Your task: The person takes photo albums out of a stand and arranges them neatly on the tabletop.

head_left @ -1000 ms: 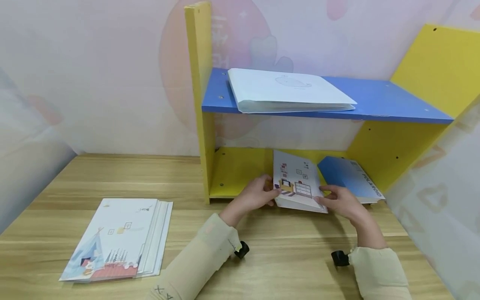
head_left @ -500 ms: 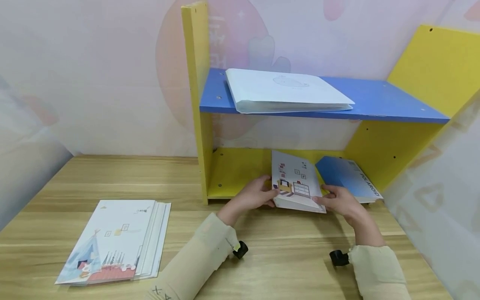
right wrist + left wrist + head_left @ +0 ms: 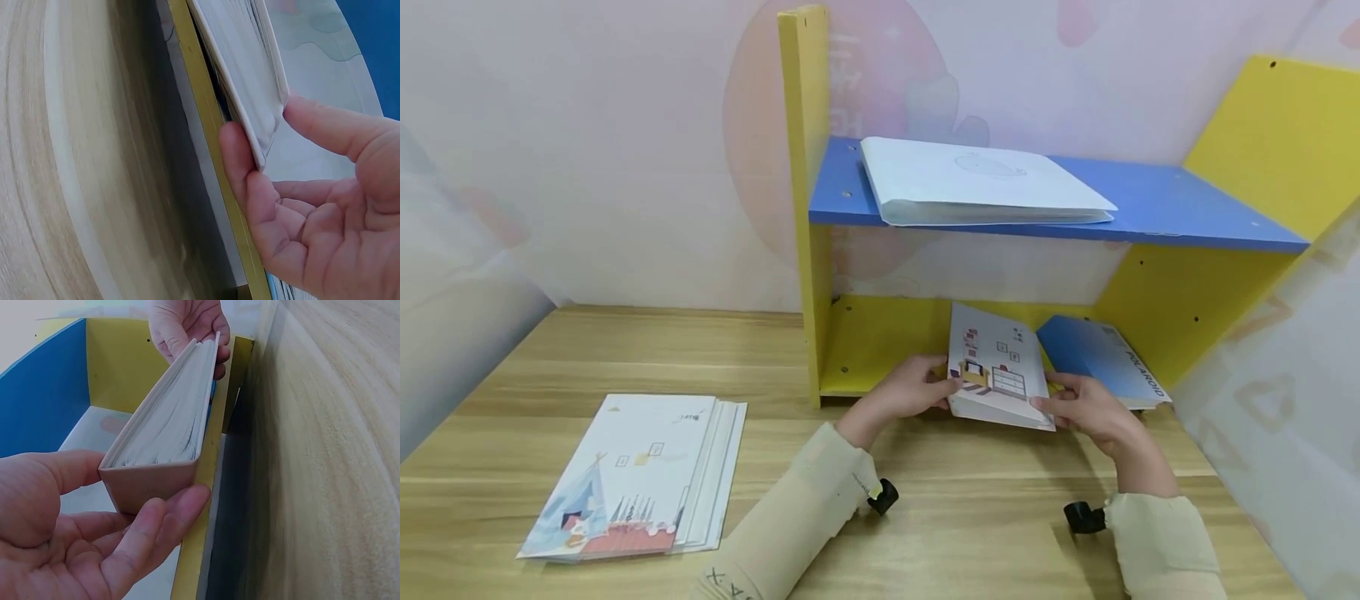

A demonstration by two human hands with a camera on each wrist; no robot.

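A book with a printed room scene (image 3: 996,362) lies partly inside the lower yellow compartment, its front edge over the shelf's front. The left hand (image 3: 902,392) holds its left side, thumb on the cover and fingers below. On its right side the right hand (image 3: 1090,410) pinches the near corner. In the left wrist view the left hand (image 3: 94,531) grips the pinkish spine (image 3: 150,486) between thumb and fingers. The right wrist view has the right hand (image 3: 325,206) gripping a corner of the book (image 3: 240,69), pages visible between the covers.
A blue book marked POLAROID (image 3: 1101,358) lies to the right in the lower compartment. A white album (image 3: 977,179) rests on the blue shelf (image 3: 1172,200). At the left, overlapping white books (image 3: 632,475) lie on the wooden table (image 3: 970,533).
The head view has shifted slightly. Both hands keep their hold on the book, which has barely moved.
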